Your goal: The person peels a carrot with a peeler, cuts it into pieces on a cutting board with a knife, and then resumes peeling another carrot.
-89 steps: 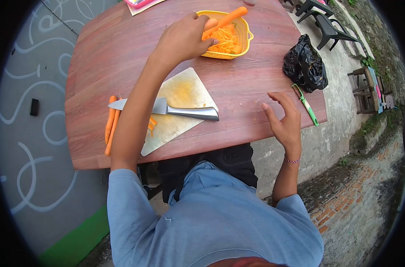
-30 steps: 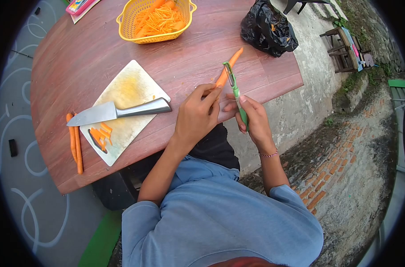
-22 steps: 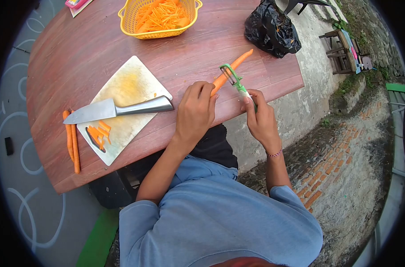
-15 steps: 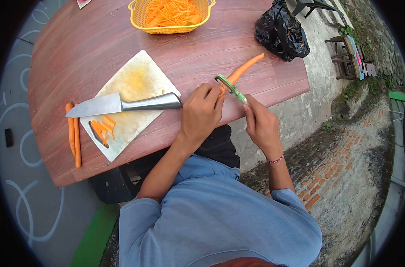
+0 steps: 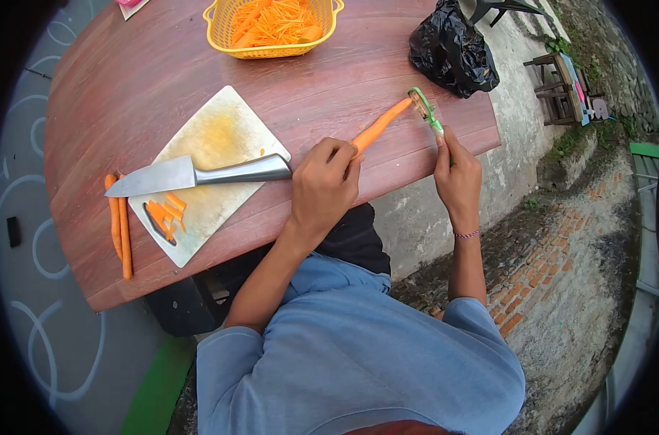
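Note:
My left hand (image 5: 324, 180) is closed around the thick end of a carrot (image 5: 380, 128), which points up and right over the table. In my right hand (image 5: 458, 174) is a green-handled peeler (image 5: 427, 114), its head at the carrot's thin tip. Left of my left hand, a white cutting board (image 5: 217, 138) carries a large knife (image 5: 159, 177) with a metal handle, lying across it. Several cut carrot sticks (image 5: 166, 212) lie on the board near its handle slot. Two whole carrots (image 5: 122, 232) rest beside the board, partly under the blade tip.
At the far side of the reddish wooden table (image 5: 148, 65) stands a yellow basket (image 5: 271, 51) full of shredded carrot (image 5: 279, 22). A black plastic bag (image 5: 454, 54) sits at the right. A small wooden bench (image 5: 561, 90) stands beyond, on the ground.
My right hand has moved the peeler up and right along the carrot, from near my left fingers to its thin tip. My left hand still grips the carrot.

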Demonstrator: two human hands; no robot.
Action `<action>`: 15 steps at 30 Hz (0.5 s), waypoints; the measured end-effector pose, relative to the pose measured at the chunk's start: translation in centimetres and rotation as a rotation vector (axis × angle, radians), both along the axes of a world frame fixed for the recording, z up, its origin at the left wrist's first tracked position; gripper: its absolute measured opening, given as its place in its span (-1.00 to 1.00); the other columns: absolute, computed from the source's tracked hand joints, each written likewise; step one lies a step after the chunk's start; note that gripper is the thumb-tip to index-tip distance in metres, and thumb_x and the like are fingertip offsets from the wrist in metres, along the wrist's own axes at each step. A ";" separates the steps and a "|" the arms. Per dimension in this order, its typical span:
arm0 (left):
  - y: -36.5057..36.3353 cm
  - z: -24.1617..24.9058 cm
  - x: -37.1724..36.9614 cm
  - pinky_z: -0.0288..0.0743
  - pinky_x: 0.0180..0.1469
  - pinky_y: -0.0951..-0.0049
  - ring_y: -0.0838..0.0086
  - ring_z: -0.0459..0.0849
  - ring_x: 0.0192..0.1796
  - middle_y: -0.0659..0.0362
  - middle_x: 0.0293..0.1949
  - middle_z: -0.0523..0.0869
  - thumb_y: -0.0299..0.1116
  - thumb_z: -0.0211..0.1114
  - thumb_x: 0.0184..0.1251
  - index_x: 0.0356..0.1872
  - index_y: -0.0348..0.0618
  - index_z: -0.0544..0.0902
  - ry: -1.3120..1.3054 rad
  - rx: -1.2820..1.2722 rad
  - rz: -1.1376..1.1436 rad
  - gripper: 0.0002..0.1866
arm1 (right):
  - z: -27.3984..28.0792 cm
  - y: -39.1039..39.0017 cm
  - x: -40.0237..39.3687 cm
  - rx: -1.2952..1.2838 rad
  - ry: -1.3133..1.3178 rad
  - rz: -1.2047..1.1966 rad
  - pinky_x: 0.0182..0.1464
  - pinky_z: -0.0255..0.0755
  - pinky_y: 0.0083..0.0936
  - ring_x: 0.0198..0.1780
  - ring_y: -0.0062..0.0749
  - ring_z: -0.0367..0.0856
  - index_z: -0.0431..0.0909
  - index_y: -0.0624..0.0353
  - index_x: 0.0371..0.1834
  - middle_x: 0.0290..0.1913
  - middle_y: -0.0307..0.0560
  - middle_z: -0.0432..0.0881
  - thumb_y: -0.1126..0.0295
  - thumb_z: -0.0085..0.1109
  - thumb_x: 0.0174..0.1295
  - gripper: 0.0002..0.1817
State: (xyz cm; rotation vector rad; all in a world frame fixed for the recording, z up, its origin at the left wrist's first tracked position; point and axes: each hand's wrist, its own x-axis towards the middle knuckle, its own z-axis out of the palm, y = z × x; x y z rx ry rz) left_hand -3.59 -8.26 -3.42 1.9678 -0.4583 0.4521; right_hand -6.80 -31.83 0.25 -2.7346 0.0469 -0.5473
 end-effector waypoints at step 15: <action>0.0 0.2 -0.1 0.68 -0.16 0.28 0.17 0.82 -0.21 0.07 -0.21 0.78 -0.57 0.54 0.17 -0.24 -0.26 0.72 -0.022 0.000 0.005 -0.82 | 0.1 0.7 -0.5 0.061 -0.036 -0.106 -0.36 0.52 -0.15 -0.38 0.08 0.72 0.71 0.22 0.17 -0.37 0.19 0.69 0.41 0.26 0.46 -0.71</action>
